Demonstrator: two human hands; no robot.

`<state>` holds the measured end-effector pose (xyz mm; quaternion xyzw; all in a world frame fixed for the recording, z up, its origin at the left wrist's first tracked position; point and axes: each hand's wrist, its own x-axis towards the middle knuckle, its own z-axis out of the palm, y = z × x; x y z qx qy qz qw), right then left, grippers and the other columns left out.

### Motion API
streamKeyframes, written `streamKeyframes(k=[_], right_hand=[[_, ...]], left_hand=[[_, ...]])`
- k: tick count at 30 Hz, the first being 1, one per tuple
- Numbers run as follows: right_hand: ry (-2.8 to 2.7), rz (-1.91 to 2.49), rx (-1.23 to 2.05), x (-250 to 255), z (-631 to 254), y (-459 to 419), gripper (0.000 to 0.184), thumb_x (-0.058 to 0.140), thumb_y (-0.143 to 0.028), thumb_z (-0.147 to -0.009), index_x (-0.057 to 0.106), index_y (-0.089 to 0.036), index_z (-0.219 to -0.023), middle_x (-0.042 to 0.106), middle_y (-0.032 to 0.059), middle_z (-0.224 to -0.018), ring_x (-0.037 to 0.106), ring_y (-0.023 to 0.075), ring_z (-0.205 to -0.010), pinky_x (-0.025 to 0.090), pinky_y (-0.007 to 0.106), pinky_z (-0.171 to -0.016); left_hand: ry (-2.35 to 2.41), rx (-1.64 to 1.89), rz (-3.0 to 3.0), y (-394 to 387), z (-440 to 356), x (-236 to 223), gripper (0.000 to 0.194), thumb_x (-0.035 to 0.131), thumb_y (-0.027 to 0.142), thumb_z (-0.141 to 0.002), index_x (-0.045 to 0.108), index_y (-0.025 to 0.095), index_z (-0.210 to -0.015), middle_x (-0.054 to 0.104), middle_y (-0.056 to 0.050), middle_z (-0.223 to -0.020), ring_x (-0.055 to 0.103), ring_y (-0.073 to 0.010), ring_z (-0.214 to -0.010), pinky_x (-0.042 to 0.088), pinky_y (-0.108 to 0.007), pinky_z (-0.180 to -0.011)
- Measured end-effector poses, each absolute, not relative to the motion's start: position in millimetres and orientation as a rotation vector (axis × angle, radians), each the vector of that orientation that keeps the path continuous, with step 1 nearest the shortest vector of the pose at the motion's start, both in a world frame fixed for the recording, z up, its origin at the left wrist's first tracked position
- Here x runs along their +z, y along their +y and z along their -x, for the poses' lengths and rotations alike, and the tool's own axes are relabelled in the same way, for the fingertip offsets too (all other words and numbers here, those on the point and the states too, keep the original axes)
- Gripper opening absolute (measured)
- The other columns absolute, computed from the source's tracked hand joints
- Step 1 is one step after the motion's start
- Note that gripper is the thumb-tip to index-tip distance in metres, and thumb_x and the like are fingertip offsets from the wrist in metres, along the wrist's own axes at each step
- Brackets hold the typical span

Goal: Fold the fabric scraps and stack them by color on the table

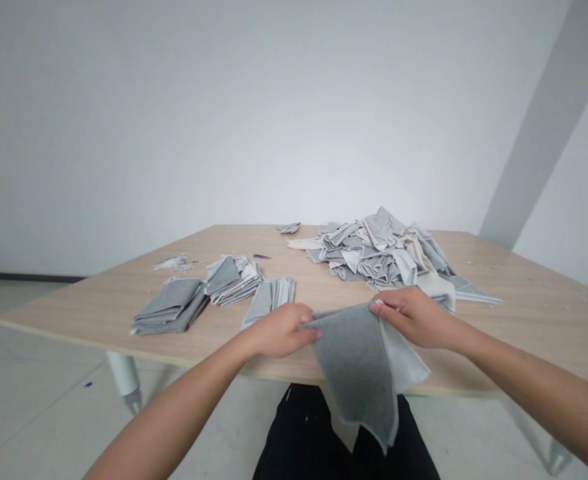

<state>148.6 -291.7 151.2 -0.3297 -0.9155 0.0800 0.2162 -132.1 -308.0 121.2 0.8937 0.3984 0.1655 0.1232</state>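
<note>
Cloth (357, 353), grey with paler fabric showing behind, hangs in the lower centre of the frame, partly in front of the surface (519, 333) and partly before dark trousers (294, 433). Left hand (287, 330) pinches its upper left corner between thumb and fingers; right hand (417, 317) grips the top edge further right. Several fingertips are concealed by the fabric, and it cannot be determined whether the paler part is a second piece. Left forearm is cut off by the bottom edge of the frame, right forearm by the right edge. Heaped cloths (369, 250), right of centre, overlap too heavily to count; the right hand obscures part of the near side. Left of centre lie three folded stacks (171, 303), the rightmost partly covered by the left hand. White scraps (175, 263) behind them and a small dark purple item (262, 256) are too small to identify.
</note>
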Motion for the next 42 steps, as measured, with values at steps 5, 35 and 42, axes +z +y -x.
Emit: streamKeyframes(k=[5, 35, 42], right_hand=[[-2.513, 0.939, -0.032, 165.3, -146.8, -244.8, 0.034, 0.038, -0.035, -0.095, 0.059, -0.018, -0.075, 0.060, 0.0026, -0.065, 0.056, 0.0161, -0.063, 0.034, 0.025, -0.061], [-2.245, 0.796, -0.210, 148.8, -133.9, -188.7, 0.029, 0.042, -0.030, -0.093, 0.063, -0.017, -0.108, 0.068, 0.0121, -0.105, 0.061, 0.0240, -0.101, 0.044, 0.036, -0.087], [-2.772, 0.421, -0.052, 32.6, -153.1, -249.5, 0.025, 0.044, -0.020, -0.090, 0.066, -0.019, -0.103, 0.067, 0.0114, -0.115, 0.054, 0.0239, -0.119, 0.034, 0.048, -0.107]], left_hand=[[1.385, 0.481, -2.934, -269.5, 141.3, 151.6, 0.032, 0.049, 0.035, -0.089, 0.063, 0.018, -0.065, 0.064, -0.005, -0.069, 0.061, -0.0192, -0.072, 0.044, -0.030, -0.073], [1.642, 0.929, -3.220, -237.0, 156.5, 144.2, 0.029, 0.042, 0.033, -0.093, 0.066, 0.018, -0.086, 0.067, -0.009, -0.096, 0.060, -0.0208, -0.091, 0.045, -0.030, -0.074], [1.035, 0.442, -3.572, -291.2, 158.6, 35.3, 0.014, 0.053, 0.018, -0.087, 0.064, 0.017, -0.079, 0.067, -0.010, -0.091, 0.058, -0.0248, -0.100, 0.044, -0.042, -0.091]])
